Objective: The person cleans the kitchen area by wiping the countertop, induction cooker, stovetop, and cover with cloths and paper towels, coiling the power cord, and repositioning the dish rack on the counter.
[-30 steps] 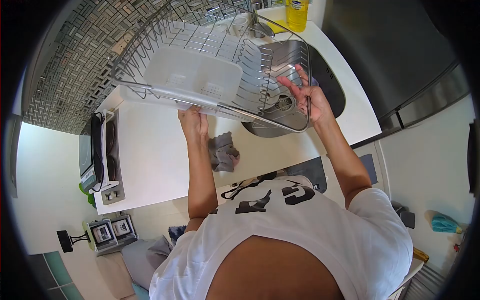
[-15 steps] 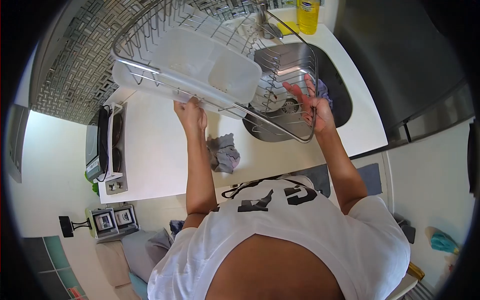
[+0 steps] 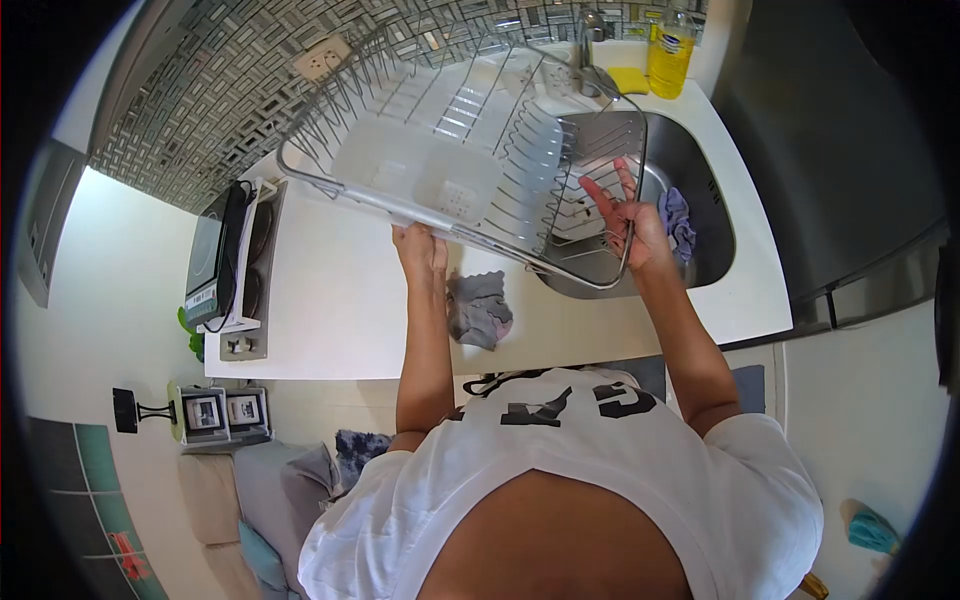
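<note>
A metal wire dish rack (image 3: 507, 175) is held up over the counter and the left part of the sink. A translucent white plastic tray (image 3: 385, 160) shows through its wires. My left hand (image 3: 420, 250) is closed under the rack's front edge, its fingertips partly hidden. At the right end, my right hand (image 3: 640, 232) grips the frame between thumb and palm, with some fingers stretched out inside the wires. A crumpled grey cloth (image 3: 480, 308) lies on the counter just right of my left forearm.
The steel sink (image 3: 712, 245) holds a purple cloth (image 3: 677, 225). Behind it stand a faucet (image 3: 590, 45), a yellow sponge (image 3: 629, 80) and a bottle of yellow liquid (image 3: 670, 60). A stove (image 3: 255, 260) is at the left end of the white counter (image 3: 330, 290). A tiled wall (image 3: 200, 120) runs behind.
The rack and tray look more level and farther from the camera, while both hands keep their hold. The whole view has shifted, so counter items appear farther right.
</note>
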A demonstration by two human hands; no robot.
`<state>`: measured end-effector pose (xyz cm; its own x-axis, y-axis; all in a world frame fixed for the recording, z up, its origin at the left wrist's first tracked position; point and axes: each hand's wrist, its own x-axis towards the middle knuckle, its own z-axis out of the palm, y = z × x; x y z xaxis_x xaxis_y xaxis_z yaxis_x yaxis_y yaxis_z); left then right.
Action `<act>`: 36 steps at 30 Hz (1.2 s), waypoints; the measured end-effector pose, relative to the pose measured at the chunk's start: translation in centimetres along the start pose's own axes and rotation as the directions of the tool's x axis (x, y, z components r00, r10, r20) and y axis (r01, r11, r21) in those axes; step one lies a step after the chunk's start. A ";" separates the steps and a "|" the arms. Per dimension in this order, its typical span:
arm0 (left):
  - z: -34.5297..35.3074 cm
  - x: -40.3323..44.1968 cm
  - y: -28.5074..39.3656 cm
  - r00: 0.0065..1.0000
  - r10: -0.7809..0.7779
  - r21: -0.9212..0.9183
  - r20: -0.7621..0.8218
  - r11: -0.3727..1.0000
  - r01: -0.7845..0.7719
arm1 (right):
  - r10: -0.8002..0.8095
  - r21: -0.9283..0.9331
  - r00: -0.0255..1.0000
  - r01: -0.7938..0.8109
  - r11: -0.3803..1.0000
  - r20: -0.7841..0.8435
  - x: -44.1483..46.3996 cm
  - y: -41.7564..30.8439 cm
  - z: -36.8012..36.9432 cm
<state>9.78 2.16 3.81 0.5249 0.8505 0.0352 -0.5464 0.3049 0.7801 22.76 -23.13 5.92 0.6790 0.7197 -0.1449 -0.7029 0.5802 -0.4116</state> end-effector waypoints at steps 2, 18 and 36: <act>-2.3 0.8 -0.5 0.996 -0.084 -0.045 -0.010 0.995 0.083 | 0.029 -0.009 0.999 -0.030 1.000 -0.044 0.6 1.0 1.2; -12.3 3.8 -1.9 0.943 -0.287 -0.377 -0.171 0.903 0.206 | 0.182 -0.186 0.982 -0.170 0.968 0.047 9.0 7.4 8.1; -10.1 -0.4 11.5 0.898 -0.429 -0.200 -0.092 0.892 0.406 | 0.060 -0.217 0.996 -0.043 0.975 0.070 8.0 10.8 10.7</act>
<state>-3.30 9.65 6.44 0.6462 0.6726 -0.3606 -0.4052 0.7028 0.5847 18.37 -7.00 9.98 0.6195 0.7778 -0.1062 -0.6685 0.4518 -0.5907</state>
